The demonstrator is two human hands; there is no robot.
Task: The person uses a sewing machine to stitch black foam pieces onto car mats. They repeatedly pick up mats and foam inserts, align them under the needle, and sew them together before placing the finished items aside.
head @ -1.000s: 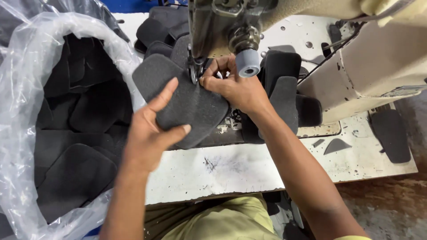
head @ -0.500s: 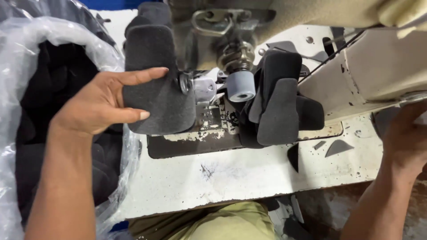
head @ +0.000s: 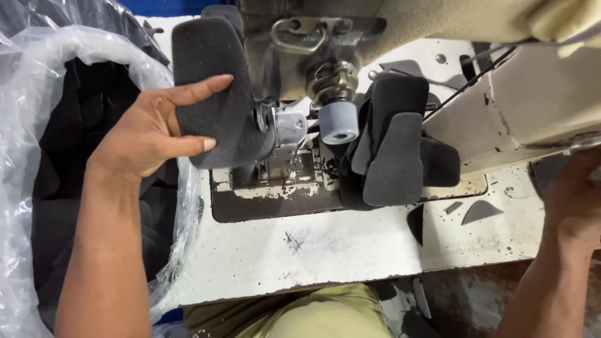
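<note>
My left hand [head: 152, 131] holds a dark grey foam piece [head: 216, 87] upright, thumb and fingers pinching its left edge, just left of the sewing machine's presser foot [head: 285, 128]. A grey roller wheel [head: 339, 122] hangs under the machine head. To its right lies a stack of similar dark grey foam pieces [head: 397, 153] on the machine bed. My right hand [head: 573, 200] is at the far right edge, under the machine arm, resting on another dark piece; its fingers are mostly hidden.
A clear plastic bag [head: 37, 125] full of dark foam pieces stands at the left. The cream sewing machine arm [head: 519, 106] spans the upper right. The worn white table [head: 325, 250] carries small dark offcuts [head: 479, 211]. Its front edge runs near my lap.
My left hand has lifted the foam piece away from the needle and moved it up and left. My right hand has left the needle area and gone to the far right.
</note>
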